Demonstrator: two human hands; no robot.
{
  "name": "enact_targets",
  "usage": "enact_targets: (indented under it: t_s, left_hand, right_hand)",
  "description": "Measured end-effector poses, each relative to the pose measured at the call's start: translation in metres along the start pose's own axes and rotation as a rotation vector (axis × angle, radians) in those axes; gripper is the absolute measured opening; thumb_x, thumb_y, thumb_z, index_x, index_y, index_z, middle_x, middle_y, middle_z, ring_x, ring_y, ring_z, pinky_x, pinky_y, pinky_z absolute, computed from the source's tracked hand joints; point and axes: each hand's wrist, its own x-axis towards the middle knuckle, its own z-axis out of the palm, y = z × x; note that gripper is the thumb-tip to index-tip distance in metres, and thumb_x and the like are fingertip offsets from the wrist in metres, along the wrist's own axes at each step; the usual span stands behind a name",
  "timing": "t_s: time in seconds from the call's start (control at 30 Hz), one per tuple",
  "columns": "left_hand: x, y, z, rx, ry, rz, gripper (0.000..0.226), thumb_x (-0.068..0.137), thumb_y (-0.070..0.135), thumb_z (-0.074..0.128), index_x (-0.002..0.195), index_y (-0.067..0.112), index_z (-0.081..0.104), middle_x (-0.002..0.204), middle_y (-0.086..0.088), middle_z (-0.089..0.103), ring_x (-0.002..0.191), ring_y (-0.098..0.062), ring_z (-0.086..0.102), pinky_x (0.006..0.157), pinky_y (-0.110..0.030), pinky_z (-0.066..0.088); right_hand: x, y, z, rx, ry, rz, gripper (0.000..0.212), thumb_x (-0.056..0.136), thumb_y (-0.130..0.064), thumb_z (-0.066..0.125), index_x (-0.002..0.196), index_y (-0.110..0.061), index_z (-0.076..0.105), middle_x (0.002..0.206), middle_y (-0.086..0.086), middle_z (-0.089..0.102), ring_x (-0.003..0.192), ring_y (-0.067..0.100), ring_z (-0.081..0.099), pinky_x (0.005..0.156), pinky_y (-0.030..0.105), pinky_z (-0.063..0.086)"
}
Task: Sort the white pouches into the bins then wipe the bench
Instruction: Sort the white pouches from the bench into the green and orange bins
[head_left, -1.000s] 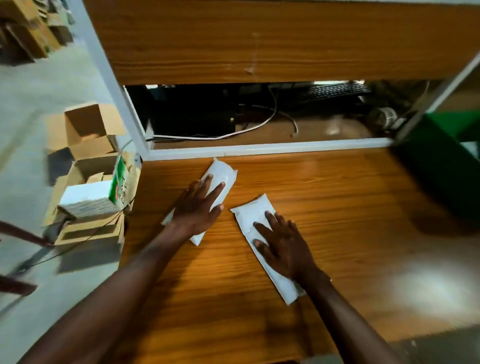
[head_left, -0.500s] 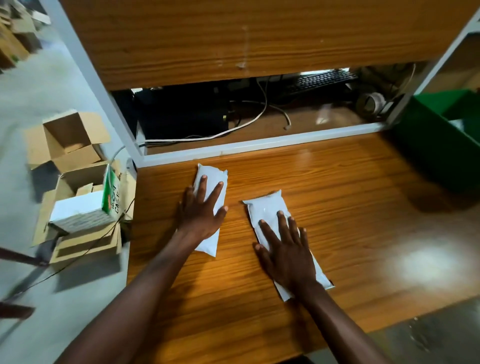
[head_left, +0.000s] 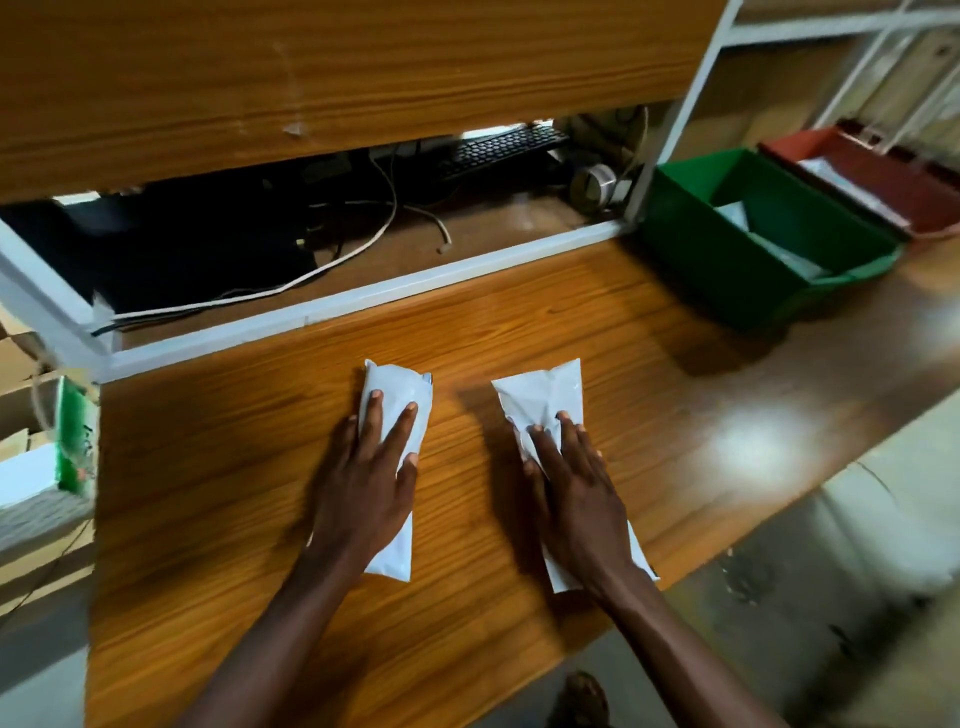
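The wooden bench (head_left: 519, 322) fills most of the view, with a white metal frame (head_left: 363, 296) along its far edge. Above it hangs a wide wooden panel (head_left: 337, 73). At two o'clock from the hands a green bin (head_left: 691, 260) stands on the bench, and some white pouches lie inside it. Just beyond it, more to the right, is a red bin (head_left: 883, 182), also with something white in it. Behind the frame, at twelve o'clock, I see a black keyboard (head_left: 509, 148) and a white cable (head_left: 291, 283).

Two white pouches lie flat on the bench, side by side but apart. The left pouch (head_left: 402, 400) is under the left hand (head_left: 366, 493), whose fingers are spread and pressed flat on top; the grip does not close around it. The right pouch (head_left: 545, 397), at three o'clock from the first, is under the right hand (head_left: 576, 499), which is also flat and spread, not clamped.
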Motion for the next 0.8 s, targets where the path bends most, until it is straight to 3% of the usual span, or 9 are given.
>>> enact_targets:
  t_s: [0.2,0.33,0.4,0.53,0.8]
  left_hand:
    - [0.025,0.148,0.024,-0.102,0.061,0.173,0.060,0.098,0.047,0.036,0.155,0.036,0.022,0.165,-0.007,0.013,0.147,-0.033,0.026,0.109,-0.050,0.042]
    - [0.046,0.254,0.044,-0.231,0.045,0.224,0.061,0.099,0.053,0.027,0.152,0.052,-0.002,0.165,0.008,-0.014,0.153,-0.021,0.000,0.115,-0.051,0.034]
    - [0.060,0.307,0.049,-0.297,0.059,0.254,0.060,0.101,0.050,0.032,0.150,0.055,-0.003,0.164,0.011,-0.018,0.150,-0.015,-0.005,0.118,-0.045,0.029]
    - [0.094,0.389,0.050,-0.291,0.096,0.285,0.060,0.098,0.048,0.032,0.155,0.042,0.015,0.167,0.004,-0.005,0.152,-0.023,0.014,0.119,-0.041,0.027]
    - [0.176,0.482,0.055,-0.309,0.135,0.199,0.059,0.102,0.045,0.036,0.155,0.044,0.010,0.166,0.006,-0.010,0.149,-0.025,0.019,0.112,-0.048,0.033]
  right_hand:
    - [-0.002,0.107,-0.076,-0.021,0.091,0.128,0.052,0.103,-0.051,0.029,0.152,-0.033,0.038,0.166,0.003,0.022,0.152,0.026,0.022,0.120,0.043,0.024]
    - [-0.002,0.190,-0.126,-0.008,0.136,0.166,0.051,0.103,-0.050,0.032,0.151,-0.035,0.037,0.167,0.002,0.020,0.153,0.024,0.019,0.121,0.047,0.027]
    - [-0.001,0.228,-0.154,0.004,0.173,0.183,0.050,0.102,-0.049,0.034,0.151,-0.036,0.037,0.167,0.002,0.020,0.153,0.024,0.019,0.120,0.046,0.029]
    - [0.016,0.288,-0.203,0.003,0.225,0.189,0.050,0.102,-0.049,0.037,0.151,-0.036,0.037,0.166,0.002,0.022,0.153,0.024,0.020,0.119,0.044,0.029]
    - [0.106,0.360,-0.255,0.032,0.254,0.080,0.050,0.103,-0.047,0.035,0.150,-0.031,0.040,0.164,0.006,0.027,0.152,0.025,0.023,0.118,0.048,0.031]
